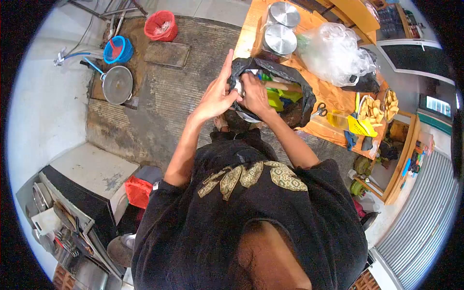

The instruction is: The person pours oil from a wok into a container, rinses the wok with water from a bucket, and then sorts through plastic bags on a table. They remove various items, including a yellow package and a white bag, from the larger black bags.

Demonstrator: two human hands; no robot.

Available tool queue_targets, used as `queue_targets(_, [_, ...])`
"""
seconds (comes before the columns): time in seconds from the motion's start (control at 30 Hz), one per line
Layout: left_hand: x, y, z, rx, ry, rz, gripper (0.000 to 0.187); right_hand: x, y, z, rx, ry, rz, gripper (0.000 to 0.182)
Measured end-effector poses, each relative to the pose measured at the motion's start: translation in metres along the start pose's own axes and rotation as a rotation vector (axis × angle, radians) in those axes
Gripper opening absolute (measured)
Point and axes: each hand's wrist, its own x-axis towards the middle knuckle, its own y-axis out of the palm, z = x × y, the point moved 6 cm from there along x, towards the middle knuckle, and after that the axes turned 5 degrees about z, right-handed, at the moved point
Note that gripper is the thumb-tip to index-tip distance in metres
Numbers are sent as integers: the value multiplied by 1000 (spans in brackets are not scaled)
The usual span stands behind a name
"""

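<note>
A black plastic bag (308,92) gapes wide in front of me at the table's edge. Inside lie yellow packets (275,100) and other wrapped items. My left hand (218,96) is at the bag's left rim, fingers stretched out and thumb pointing at the right hand. My right hand (255,94) reaches over the bag's mouth with its fingers curled down. A small white piece (238,87) shows between the two hands; I cannot tell what it is.
On the wooden table (331,101) are lidded jars (280,39), a clear plastic bag (333,53), scissors (320,109), a yellow packet (361,126) and chips (372,110). Across the floor stand a red basket (161,26), a blue bucket (118,50) and a large pan (117,85).
</note>
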Motion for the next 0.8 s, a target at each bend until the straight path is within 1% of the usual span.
queue_targets(0.1, [-2, 1, -1, -16, -15, 20, 92, -7, -7, -27, 301, 276, -140, 57])
queue_targets(0.13, [-3, 2, -1, -33, -20, 30, 92, -5, -11, -33, 217, 391, -101, 57])
queue_targets(0.2, [-5, 4, -7, -100, -2, 67, 92, -5, -11, -38, 92, 398, -284, 57])
queue_targets(0.23, [-6, 6, -7, -82, -18, 73, 92, -5, -8, -43, 27, 402, -376, 57])
queue_targets(0.27, [-8, 8, -6, -66, -35, 78, 92, 2, 1, -44, -125, 346, -296, 64])
queue_targets(0.37, [-8, 17, -7, -27, 7, 81, 92, 12, 24, -40, -292, 354, -282, 73])
queue_targets(0.4, [-8, 18, -11, -27, 5, 77, 92, 19, 36, -47, -311, 384, -79, 80])
queue_targets(0.5, [-7, 17, -7, -61, -34, 79, 93, 36, 44, -61, -4, 504, 327, 81])
queue_targets(0.53, [-6, 17, -5, -78, -52, 82, 93, 38, 48, -69, 16, 593, 330, 82])
queue_targets(0.63, [1, 14, -11, -13, 48, 55, 92, 38, 14, -49, 85, 638, 325, 86])
queue_targets(0.67, [3, 14, -12, -22, 54, 57, 92, 38, 25, -55, 25, 581, 184, 90])
queue_targets(0.77, [4, 16, -15, -43, 61, 69, 89, 36, 35, -59, 168, 641, 308, 92])
queue_targets(0.8, [5, 17, -15, -44, 70, 72, 88, 36, 32, -61, 149, 696, 302, 92])
